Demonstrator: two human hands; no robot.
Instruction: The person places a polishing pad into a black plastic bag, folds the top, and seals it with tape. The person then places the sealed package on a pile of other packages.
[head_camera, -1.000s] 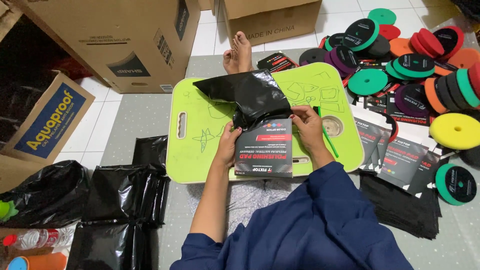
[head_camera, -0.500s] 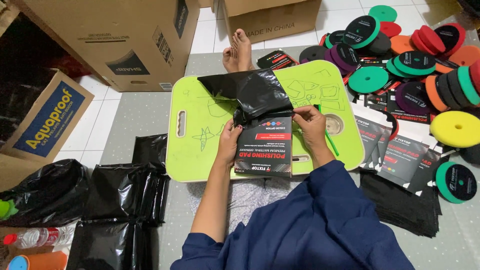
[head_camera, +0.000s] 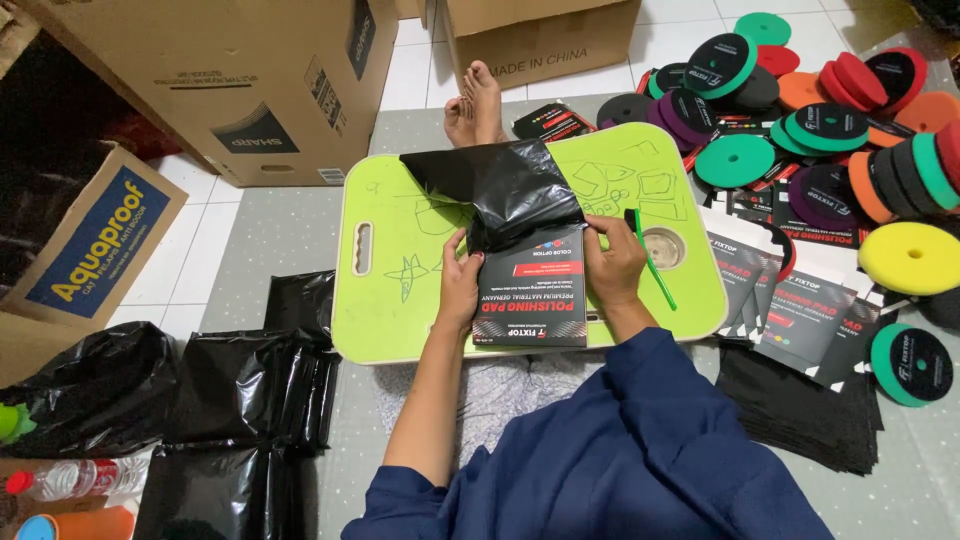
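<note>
While gripped by 2 hands, card half-bagged

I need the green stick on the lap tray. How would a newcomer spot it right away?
Start at the lime-green lap tray in the middle of the floor. Go to its right side, just past the right hand, beside the round cup recess. The green stick lies there: thin, straight, darker green than the tray.

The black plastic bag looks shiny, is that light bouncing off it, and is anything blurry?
Head view: yes, soft glare streaks the black plastic bag and the folded bags at lower left; both hands, left hand and right hand, look sharp; the boxes at the edges lean outward, so the lens bends the picture a little.
</note>
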